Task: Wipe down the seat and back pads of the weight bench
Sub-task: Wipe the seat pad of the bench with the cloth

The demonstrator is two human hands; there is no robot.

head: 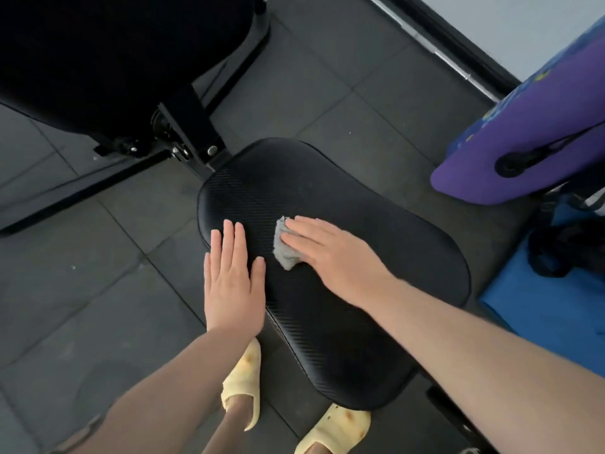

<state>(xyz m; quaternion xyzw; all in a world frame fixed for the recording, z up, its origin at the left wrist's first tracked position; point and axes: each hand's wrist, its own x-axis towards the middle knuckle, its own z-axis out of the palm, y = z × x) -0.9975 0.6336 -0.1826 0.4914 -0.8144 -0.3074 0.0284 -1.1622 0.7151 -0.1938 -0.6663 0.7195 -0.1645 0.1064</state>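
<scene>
The black textured seat pad [376, 250] of the weight bench fills the middle of the view. Its black back pad [114, 54] rises at the top left. My right hand [330, 253] lies flat on a small grey cloth [284, 249] and presses it onto the seat pad, left of the pad's middle. Only the cloth's left part shows from under my fingers. My left hand [234, 280] rests flat with straight fingers on the seat pad's left edge, just left of the cloth and apart from it.
The bench's black metal frame and hinge [183, 142] join the two pads. Dark rubber floor tiles [82, 290] lie all around. A purple and blue bag [530, 132] and a blue mat [550, 309] sit to the right. My feet in yellow slippers [242, 385] stand below the seat.
</scene>
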